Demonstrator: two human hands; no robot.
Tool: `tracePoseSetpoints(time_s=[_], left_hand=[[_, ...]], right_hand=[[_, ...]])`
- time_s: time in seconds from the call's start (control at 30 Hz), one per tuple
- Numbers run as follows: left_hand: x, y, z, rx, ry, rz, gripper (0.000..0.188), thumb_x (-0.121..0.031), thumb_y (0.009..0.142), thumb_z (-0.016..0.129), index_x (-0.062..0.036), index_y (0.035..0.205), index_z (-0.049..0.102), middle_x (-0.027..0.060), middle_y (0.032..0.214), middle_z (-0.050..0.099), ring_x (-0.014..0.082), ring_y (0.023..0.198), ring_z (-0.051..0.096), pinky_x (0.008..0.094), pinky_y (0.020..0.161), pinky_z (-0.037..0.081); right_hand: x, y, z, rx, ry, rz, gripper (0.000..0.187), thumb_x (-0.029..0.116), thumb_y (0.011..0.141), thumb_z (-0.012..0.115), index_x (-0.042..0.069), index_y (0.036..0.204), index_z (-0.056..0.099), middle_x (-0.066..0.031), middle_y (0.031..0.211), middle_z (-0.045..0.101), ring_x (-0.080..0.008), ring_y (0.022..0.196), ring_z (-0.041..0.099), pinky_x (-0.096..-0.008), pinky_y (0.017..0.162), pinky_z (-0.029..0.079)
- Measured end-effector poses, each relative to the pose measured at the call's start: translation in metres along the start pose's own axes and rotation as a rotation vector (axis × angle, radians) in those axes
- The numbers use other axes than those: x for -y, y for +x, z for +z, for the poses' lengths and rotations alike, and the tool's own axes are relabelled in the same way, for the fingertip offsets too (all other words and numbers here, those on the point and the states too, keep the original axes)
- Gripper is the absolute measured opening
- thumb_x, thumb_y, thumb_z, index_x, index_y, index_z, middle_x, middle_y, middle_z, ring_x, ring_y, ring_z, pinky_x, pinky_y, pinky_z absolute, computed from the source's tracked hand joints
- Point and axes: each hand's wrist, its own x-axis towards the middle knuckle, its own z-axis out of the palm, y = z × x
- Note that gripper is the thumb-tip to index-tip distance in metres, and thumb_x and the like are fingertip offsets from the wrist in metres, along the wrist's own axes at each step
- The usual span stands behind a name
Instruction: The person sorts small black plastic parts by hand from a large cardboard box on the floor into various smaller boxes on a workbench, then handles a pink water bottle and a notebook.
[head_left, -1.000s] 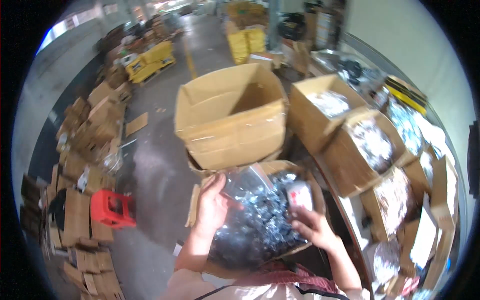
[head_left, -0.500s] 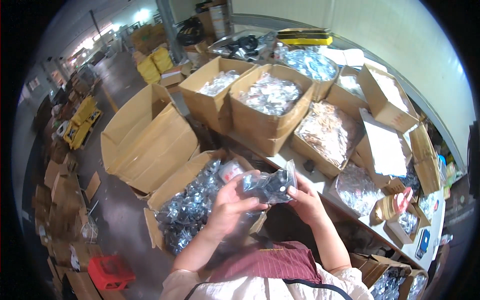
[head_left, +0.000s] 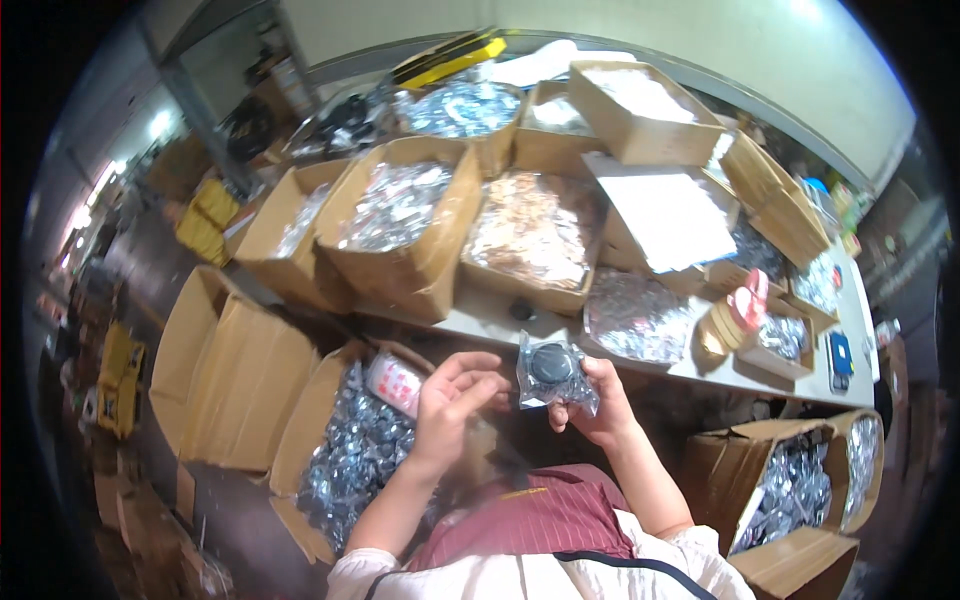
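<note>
Pinched along its right edge, a clear plastic bag with a black round part inside point(head_left: 552, 365) is held up by my right hand point(head_left: 605, 405). My left hand point(head_left: 452, 405) is off the bag, just to its left, with the fingers loosely bent and apart and nothing visible in them. Below and left of that hand stands an open cardboard box point(head_left: 290, 445) full of bagged dark parts point(head_left: 355, 450). A clear packet with red marks point(head_left: 396, 383) lies in its far corner.
Boxes of small bagged parts point(head_left: 395, 205) and of copper-coloured pieces point(head_left: 530, 230) line the table point(head_left: 470, 322). White sheets point(head_left: 660, 215) lie on a box. A phone-like blue device point(head_left: 841, 360) sits at the right end. More boxes point(head_left: 735, 480) stand low on the right.
My left hand has let go of the bag and drawn away to the left. The right hand keeps the bag, now turned so the round part faces up. The view has swung right.
</note>
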Motion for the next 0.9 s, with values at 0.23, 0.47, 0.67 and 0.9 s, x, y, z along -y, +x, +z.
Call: tracePoseSetpoints(time_s=[0.23, 0.47, 0.67, 0.9], left_hand=[[0.043, 0.005, 0.016, 0.057, 0.192, -0.092, 0.030, -0.011, 0.096, 0.062, 0.0020, 0.122, 0.059, 0.0119, 0.101, 0.070, 0.0180, 0.091, 0.067, 0.0331, 0.084, 0.056], [0.091, -0.003, -0.011, -0.006, 0.195, -0.234, 0.036, -0.005, 0.095, 0.058, 0.0018, 0.130, 0.053, 0.0163, 0.121, 0.062, 0.0204, 0.101, 0.065, 0.0309, 0.084, 0.055], [0.104, 0.012, 0.011, -0.021, 0.324, -0.122, 0.040, -0.009, 0.095, 0.060, 0.0025, 0.133, 0.052, 0.0155, 0.130, 0.058, 0.0219, 0.110, 0.063, 0.0312, 0.091, 0.053], [0.094, 0.017, 0.046, 0.178, 0.445, -0.085, 0.021, -0.008, 0.097, 0.060, 0.0030, 0.114, 0.067, 0.0092, 0.109, 0.070, 0.0176, 0.103, 0.066, 0.0304, 0.095, 0.049]], right_hand=[[0.052, -0.072, -0.071, -0.207, 0.110, -0.199, 0.052, 0.043, 0.094, 0.055, 0.000, 0.122, 0.059, -0.0187, 0.092, 0.070, -0.0258, 0.068, 0.068, -0.0366, 0.061, 0.057], [0.185, -0.174, -0.157, -0.878, -0.199, -0.978, 0.042, 0.032, 0.094, 0.063, 0.003, 0.123, 0.055, -0.0113, 0.105, 0.067, -0.0231, 0.084, 0.068, -0.0384, 0.071, 0.057], [0.253, -0.225, -0.255, -1.591, -1.256, -0.907, 0.041, 0.025, 0.094, 0.068, -0.003, 0.123, 0.060, -0.0118, 0.114, 0.067, -0.0216, 0.101, 0.064, -0.0350, 0.090, 0.052], [0.227, -0.211, -0.016, 0.053, -1.086, -1.465, 0.049, 0.033, 0.102, 0.051, 0.009, 0.060, 0.059, -0.0033, 0.055, 0.057, -0.0159, 0.053, 0.059, -0.0539, 0.105, 0.040]])
